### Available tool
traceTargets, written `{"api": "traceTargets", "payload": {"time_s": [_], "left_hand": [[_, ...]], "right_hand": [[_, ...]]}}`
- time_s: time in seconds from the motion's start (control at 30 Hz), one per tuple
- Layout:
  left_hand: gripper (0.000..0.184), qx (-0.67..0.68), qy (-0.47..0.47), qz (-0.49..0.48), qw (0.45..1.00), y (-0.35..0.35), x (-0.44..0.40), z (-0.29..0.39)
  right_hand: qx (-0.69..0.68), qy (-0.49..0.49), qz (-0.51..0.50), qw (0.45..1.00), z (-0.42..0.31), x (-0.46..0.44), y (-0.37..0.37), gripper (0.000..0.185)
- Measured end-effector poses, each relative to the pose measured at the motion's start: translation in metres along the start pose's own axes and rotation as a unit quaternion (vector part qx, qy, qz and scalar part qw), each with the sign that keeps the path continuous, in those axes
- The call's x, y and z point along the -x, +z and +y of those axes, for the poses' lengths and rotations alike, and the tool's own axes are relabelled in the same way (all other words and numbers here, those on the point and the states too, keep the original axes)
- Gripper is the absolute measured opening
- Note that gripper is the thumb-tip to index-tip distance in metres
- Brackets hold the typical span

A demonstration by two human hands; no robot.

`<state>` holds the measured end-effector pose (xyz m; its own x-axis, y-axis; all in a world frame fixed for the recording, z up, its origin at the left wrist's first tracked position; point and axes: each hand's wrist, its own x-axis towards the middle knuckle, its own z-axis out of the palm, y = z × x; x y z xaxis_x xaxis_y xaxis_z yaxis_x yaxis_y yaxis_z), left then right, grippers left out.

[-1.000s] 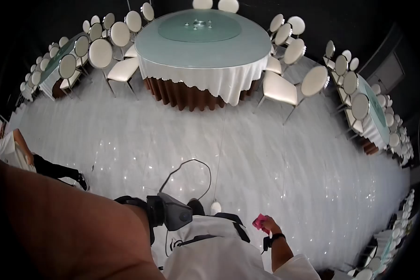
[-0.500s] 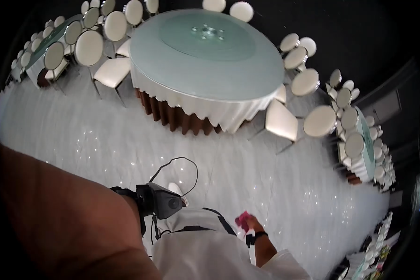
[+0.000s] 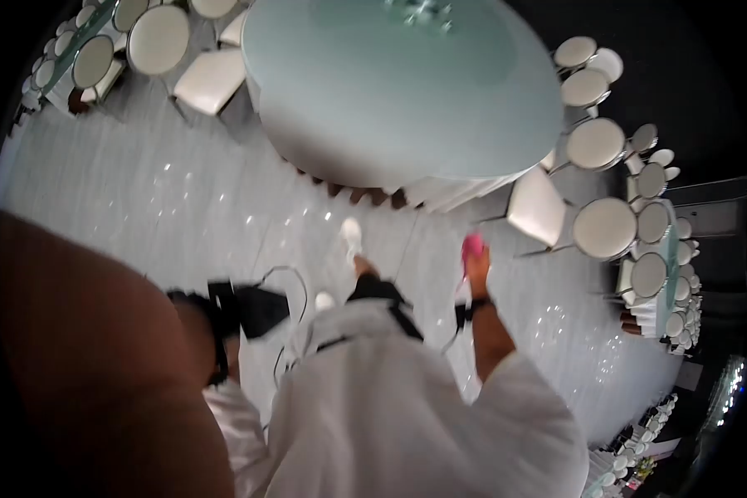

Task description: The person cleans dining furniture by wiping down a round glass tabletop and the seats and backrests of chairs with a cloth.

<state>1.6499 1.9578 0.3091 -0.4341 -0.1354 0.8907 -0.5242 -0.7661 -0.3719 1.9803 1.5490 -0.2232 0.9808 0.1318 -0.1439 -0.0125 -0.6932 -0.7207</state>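
My right hand (image 3: pixel 479 270) is closed round a pink cloth (image 3: pixel 472 246), held out in front of me just short of the large round table (image 3: pixel 390 124). The table has a pale green glass top, a white cloth and a brown skirt. My left hand (image 3: pixel 100 357) fills the left side, very close to the camera and blurred, its fingers out of sight. A black device (image 3: pixel 257 310) with a looping cable is strapped at my left wrist, and another black device (image 3: pixel 463 315) sits at my right wrist.
A white chair (image 3: pixel 209 80) stands left of the table, and another chair (image 3: pixel 535 206) stands right of it. More round-backed chairs surround a farther table (image 3: pixel 666 274) at the right. My white shoe (image 3: pixel 351 236) is on the shiny grey floor (image 3: pixel 166 207).
The round table looms larger and nearer. My right hand has moved up and forward with the pink cloth, toward the table's near edge. The person formerly at the left is out of view.
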Motion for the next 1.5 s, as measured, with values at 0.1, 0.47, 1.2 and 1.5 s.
{"api": "traceTargets", "payload": {"time_s": [0.1, 0.47, 1.2, 1.5], "left_hand": [[0.025, -0.049, -0.012, -0.057, 0.997, 0.024, 0.009, -0.053], [0.021, -0.187, -0.205, -0.102, 0.955, 0.105, 0.149, -0.193], [0.079, 0.063, -0.701, -0.633, 0.323, 0.09, 0.547, -0.105], [0.068, -0.048, -0.689, -0.648, 0.322, -0.066, 0.565, -0.18]], "right_hand": [[-0.002, -0.218, -0.003, 0.976, -0.095, -0.089, 0.083, 0.042], [0.105, -0.351, -0.376, 0.851, -0.343, -0.098, 0.269, 0.052], [0.392, -0.418, -0.49, 0.656, -0.286, -0.17, 0.21, 0.069], [0.462, -0.511, -0.443, 0.575, -0.422, -0.142, 0.359, 0.076]]}}
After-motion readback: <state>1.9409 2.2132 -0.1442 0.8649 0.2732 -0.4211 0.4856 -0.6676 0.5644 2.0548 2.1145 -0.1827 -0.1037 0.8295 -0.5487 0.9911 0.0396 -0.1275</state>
